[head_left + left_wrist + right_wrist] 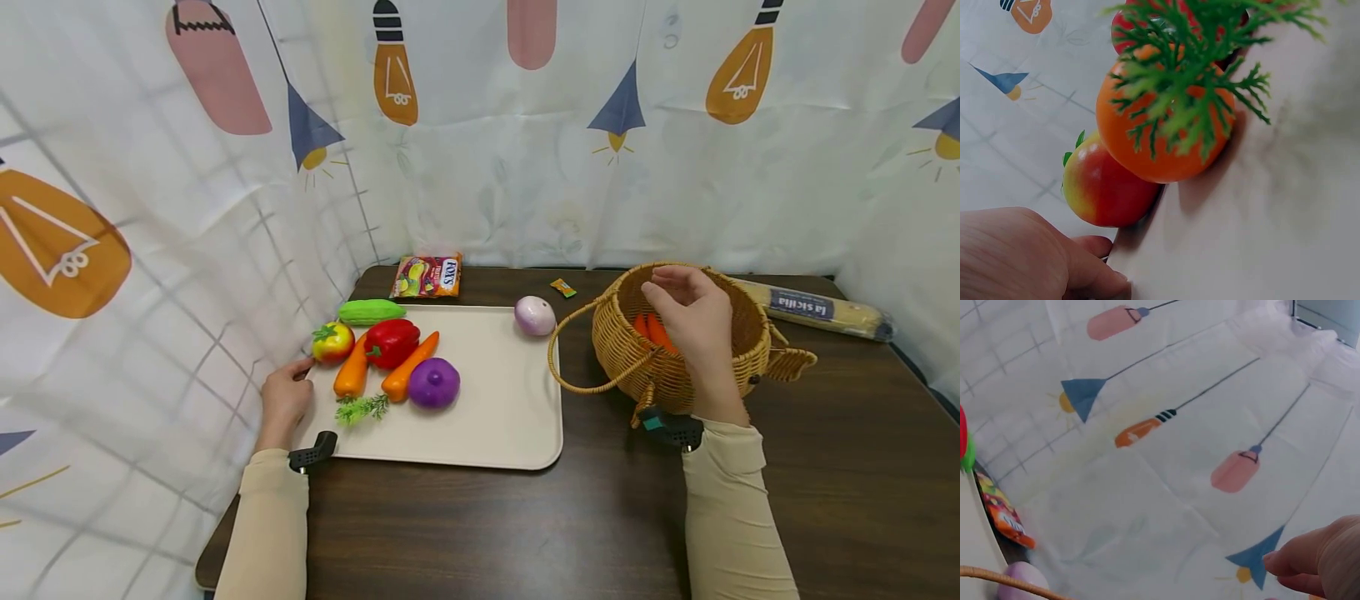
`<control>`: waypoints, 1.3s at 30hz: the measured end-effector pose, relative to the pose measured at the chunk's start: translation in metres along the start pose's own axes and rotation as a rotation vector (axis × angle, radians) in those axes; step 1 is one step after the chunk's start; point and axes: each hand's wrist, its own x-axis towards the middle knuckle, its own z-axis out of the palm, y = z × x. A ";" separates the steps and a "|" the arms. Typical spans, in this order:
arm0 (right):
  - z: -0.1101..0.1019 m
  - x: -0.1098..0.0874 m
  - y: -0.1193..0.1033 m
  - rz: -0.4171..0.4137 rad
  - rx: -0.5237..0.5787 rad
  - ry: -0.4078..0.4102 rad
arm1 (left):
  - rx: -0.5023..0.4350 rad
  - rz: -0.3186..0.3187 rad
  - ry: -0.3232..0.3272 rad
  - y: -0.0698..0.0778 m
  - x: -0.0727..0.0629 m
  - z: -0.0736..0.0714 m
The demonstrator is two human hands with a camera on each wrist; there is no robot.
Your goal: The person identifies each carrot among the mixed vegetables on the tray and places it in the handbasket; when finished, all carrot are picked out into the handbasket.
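My left hand [287, 400] grips the left rim of a cream tray [495, 417], thumb and fingers at its edge beside a red-yellow tomato [333, 342]. Also on the tray are a red bell pepper [392, 342], orange carrots [412, 367] with a leafy green top [1179, 106], a ribbed green gourd [371, 312], a round purple vegetable [433, 383] and a purple-white one [535, 316]. Over the mouth of a wicker basket [630, 350], my right hand [697, 321] hangs with fingers loosely bent, a gap between thumb and forefinger, and nothing held. Orange pieces [657, 332] lie inside the basket.
The basket's looped handle [581, 389] leans left over the tray's right edge. Behind the tray lie a candy bag [427, 277] and a small orange wrapped sweet [563, 287]. A pasta pack [817, 310] lies right of the basket. A printed curtain [487, 183] encloses the table.
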 end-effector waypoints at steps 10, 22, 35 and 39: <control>0.030 -0.012 -0.012 -0.095 0.075 -0.079 | 0.009 0.003 0.004 -0.003 0.002 0.001; 0.064 -0.022 -0.020 -0.053 0.147 -0.247 | 0.007 0.000 0.002 -0.004 0.003 0.001; 0.104 -0.041 -0.022 -0.018 0.264 -0.447 | 0.020 0.000 0.015 0.000 0.002 0.002; 0.122 -0.054 -0.026 0.049 0.363 -0.565 | 0.014 -0.004 0.014 0.000 0.001 0.001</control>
